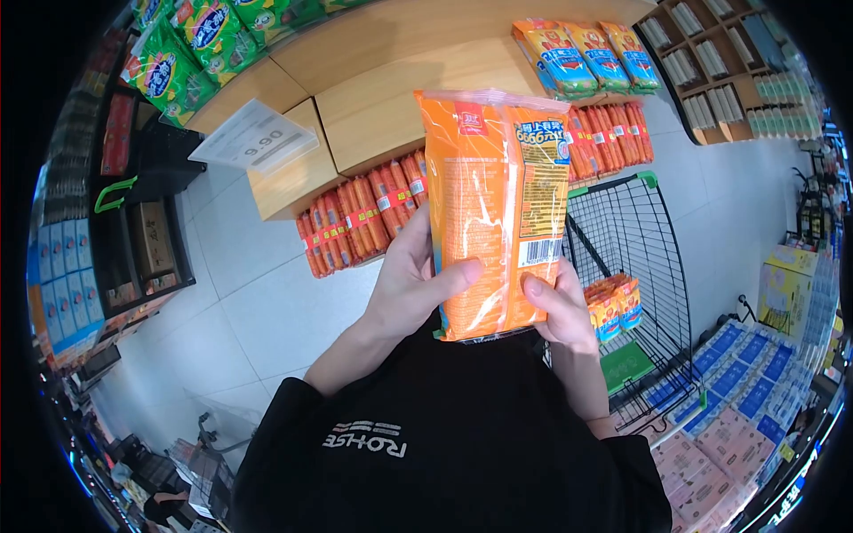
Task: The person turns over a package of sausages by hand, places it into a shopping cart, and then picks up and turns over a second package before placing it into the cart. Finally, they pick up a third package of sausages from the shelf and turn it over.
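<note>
An orange sausage packet [494,209] stands upright in front of me, its printed back with a barcode facing the camera. My left hand [410,282] grips its left edge, thumb across the lower front. My right hand [560,306] holds the lower right corner. Beyond it, a wooden display stand [382,107] carries rows of red sausage packs [364,218] along its side and orange-blue packets [586,55] on top.
A black wire shopping cart [635,266] stands to the right with a few orange packets [613,302] inside. Green snack bags [191,49] lie at the upper left beside a price sign [253,135]. Blue and pink tissue packs [729,391] fill the lower right. Grey tiled floor surrounds the stand.
</note>
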